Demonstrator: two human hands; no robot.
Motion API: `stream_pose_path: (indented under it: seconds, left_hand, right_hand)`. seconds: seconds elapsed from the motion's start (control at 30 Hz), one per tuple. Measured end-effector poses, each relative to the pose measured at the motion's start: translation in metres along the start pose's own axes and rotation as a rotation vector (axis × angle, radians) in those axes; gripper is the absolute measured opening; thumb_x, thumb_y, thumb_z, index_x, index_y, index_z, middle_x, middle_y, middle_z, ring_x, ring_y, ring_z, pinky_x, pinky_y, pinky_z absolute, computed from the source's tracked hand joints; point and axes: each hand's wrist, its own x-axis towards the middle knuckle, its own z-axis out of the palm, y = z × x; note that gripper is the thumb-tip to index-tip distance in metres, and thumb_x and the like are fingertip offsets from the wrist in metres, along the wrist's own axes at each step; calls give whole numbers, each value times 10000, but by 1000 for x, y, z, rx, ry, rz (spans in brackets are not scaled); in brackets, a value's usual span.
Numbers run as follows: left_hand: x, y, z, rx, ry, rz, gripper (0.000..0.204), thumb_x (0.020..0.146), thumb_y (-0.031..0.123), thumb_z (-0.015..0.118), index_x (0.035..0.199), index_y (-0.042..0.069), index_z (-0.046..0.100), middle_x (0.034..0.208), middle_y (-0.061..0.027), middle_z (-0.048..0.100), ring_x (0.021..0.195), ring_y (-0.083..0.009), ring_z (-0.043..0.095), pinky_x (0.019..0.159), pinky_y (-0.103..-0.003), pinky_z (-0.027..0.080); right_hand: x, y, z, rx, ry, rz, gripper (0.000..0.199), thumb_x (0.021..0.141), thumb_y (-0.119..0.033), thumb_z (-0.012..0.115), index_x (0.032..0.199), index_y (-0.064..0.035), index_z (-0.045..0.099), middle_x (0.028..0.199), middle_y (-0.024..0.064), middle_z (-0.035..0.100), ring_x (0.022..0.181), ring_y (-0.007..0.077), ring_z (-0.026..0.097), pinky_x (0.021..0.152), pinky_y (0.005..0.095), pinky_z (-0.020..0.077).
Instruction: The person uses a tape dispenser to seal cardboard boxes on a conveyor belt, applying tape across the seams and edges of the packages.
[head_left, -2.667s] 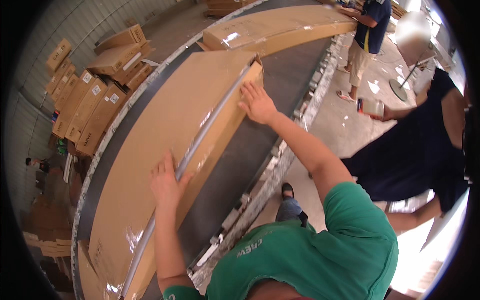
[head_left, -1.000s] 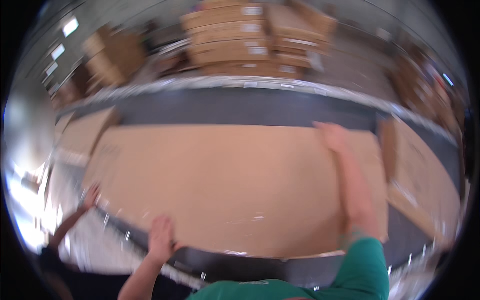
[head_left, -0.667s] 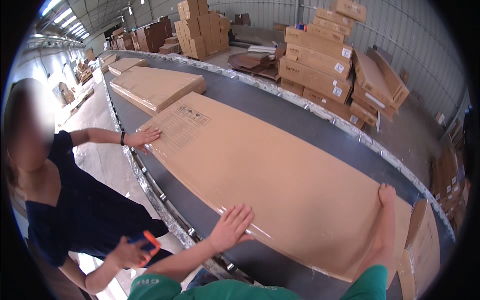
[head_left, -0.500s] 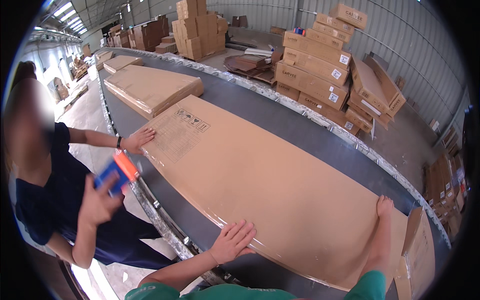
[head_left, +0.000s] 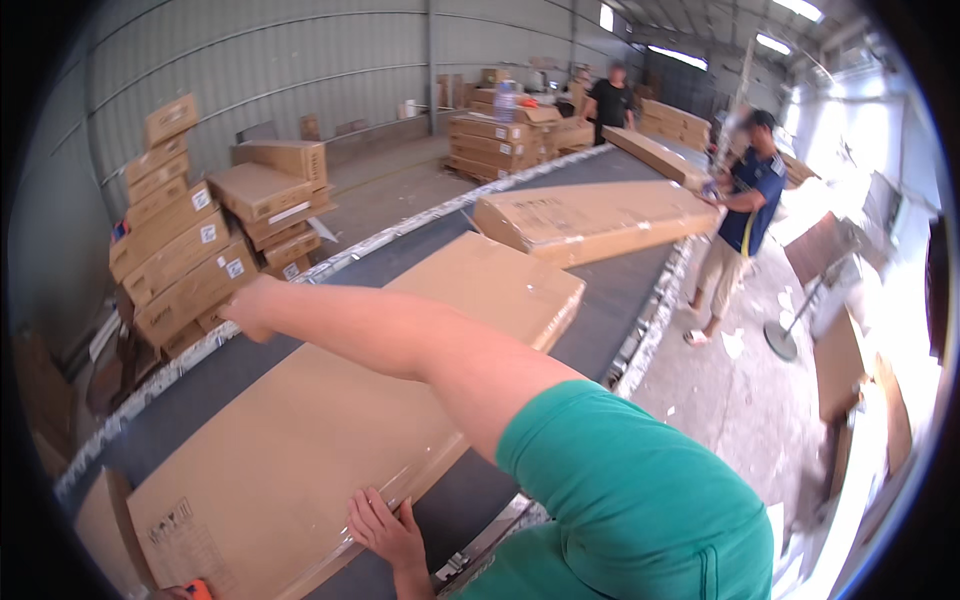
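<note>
"How many cartons lie on the dark belt?"
"Four that I can see."
"And the person's hands?"
"Two, plus two standing co-workers."
"Singles?"
"One orange object, one bottle, one round-based stand. The stacked boxes overlap too much to count."

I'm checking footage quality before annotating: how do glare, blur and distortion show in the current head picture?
Head view: white glare washes out the far right; the bare right hand looks soft, the bare left hand crisper on the long brown cardboard box; horizontal lines on the grey ridged wall bend near the black rim.
</note>
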Motion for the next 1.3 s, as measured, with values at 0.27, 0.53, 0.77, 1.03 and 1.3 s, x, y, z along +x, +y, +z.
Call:
stream_pose_path:
  seconds: [0.27, 0.53, 0.77, 1.03, 1.3]
  left_hand:
    - [3, 4, -35, -114, -173, 66, 471, 879, 159, 537, 1320, 3, 477, 1366, -209, 463, 1284, -398, 408, 1073, -562, 263]
    - [4, 33, -25, -217, -105, 128, 493, 883, 123, 495, 1361, 11, 451, 1393, -165, 449, 1325, -308, 399, 1115, -423, 275]
    - [6, 33, -23, -165, -127, 176, 534, 912, 165, 471, 1421, 27, 388, 1447, -140, 403, 1353, -296, 368, 1139, -408, 257]
    - [18, 54, -20, -168, -390, 249, 553, 898, 153, 471, 1427, 26, 378, 1473, -158, 369, 1386, -294, 328, 1158, -419, 219]
    - [16, 68, -19, -43, -290, 254, 638, 824, 201, 617, 1392, 7, 400, 1424, -204, 401, 1368, -362, 324, 1135, -472, 238]
  right_hand:
    - [-35, -57, -126, 14, 155, 38, 636, 868, -195, 535, 1468, -174, 325, 1169, 158, 643, 1033, 311, 642, 833, 435, 515]
    - [-20, -34, -154, 24, 169, 86, 570, 892, -156, 467, 1439, -167, 306, 1076, 187, 664, 919, 345, 666, 787, 437, 520]
    - [-34, -92, -148, -149, 117, 140, 726, 884, -72, 451, 1523, -261, 162, 938, 222, 661, 824, 349, 657, 728, 468, 514]
    - [-198, -120, 41, -113, -432, -409, 591, 769, -125, 588, 1351, -116, 488, 873, 193, 671, 803, 340, 662, 664, 443, 529]
    - [-390, -19, 110, 396, -95, 60, 483, 863, -179, 572, 1328, -98, 473, 868, 191, 680, 833, 392, 649, 742, 482, 517]
